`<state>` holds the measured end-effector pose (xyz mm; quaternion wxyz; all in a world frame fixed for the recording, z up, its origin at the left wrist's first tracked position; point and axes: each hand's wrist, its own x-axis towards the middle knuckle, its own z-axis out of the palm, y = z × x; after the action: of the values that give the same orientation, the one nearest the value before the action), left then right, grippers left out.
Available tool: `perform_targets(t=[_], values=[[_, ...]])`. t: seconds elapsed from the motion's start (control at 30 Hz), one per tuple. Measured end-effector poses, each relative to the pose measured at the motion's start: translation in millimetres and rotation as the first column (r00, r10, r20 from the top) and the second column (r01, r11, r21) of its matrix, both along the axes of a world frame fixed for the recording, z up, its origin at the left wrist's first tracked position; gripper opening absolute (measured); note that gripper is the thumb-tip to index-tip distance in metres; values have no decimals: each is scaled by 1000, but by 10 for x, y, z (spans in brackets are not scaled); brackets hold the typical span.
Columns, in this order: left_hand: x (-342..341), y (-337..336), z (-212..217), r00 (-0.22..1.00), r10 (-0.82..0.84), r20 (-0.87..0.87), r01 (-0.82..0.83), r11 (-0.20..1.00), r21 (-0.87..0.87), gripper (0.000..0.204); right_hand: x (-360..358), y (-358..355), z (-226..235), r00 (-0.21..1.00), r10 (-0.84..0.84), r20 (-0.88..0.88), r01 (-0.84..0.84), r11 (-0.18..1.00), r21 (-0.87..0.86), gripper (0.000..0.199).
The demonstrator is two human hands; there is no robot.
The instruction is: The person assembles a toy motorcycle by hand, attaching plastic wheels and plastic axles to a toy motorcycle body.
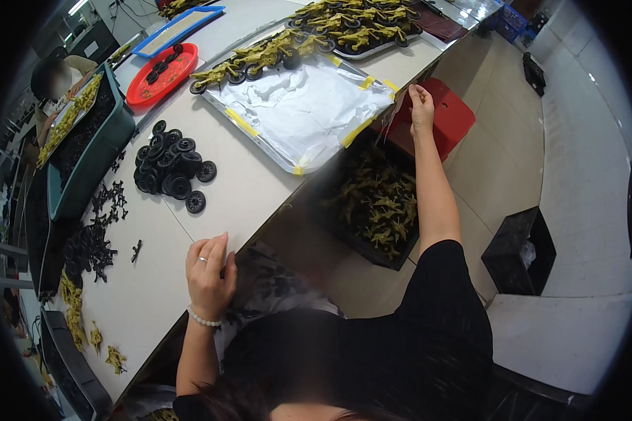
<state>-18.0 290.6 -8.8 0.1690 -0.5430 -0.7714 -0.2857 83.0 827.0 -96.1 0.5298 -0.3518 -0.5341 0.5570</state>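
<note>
Fingers of right hand (421, 105) pinch crinkled foil tray (288, 116) edge.

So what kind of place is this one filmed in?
Probably a toy assembly workshop: a long worktable carries a pile of black wheels, trays of olive toy motorbikes, and a crate of olive parts sits below.

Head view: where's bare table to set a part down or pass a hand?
Bare table between the wheel pile and the foil tray, running down to the left hand at the edge. The foil's near part is also bare. Crowded: the tray's far edge with olive toys, and black parts toward the left.
</note>
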Motion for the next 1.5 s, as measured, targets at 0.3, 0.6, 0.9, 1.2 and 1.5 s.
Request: perform_targets(t=[0.3, 0.6, 0.9, 1.2, 1.5], values=[[-4, -19, -6, 1000, -20, -19, 20, 1000, 2, 44, -324, 83, -9, 926, -227, 302, 171, 965, 200, 69], [19, -2, -1, 999, -44, -3, 44, 999, -1, 44, -329, -417, -461, 991, 22, 129, -54, 967, 249, 85], [24, 5, -1, 999, -34, -21, 34, 999, -15, 43, -87, -977, 636, 939, 302, 163, -257, 934, -249, 68], [30, -2, -8, 999, -28, -36, 28, 999, -20, 42, -119, -515, -190, 964, 249, 98, -252, 967, 24, 60], [34, 26, 34, 997, -64, -47, 65, 997, 30, 38, 521, -1648, -730, 988, 55, 143, -70, 992, 106, 48]])
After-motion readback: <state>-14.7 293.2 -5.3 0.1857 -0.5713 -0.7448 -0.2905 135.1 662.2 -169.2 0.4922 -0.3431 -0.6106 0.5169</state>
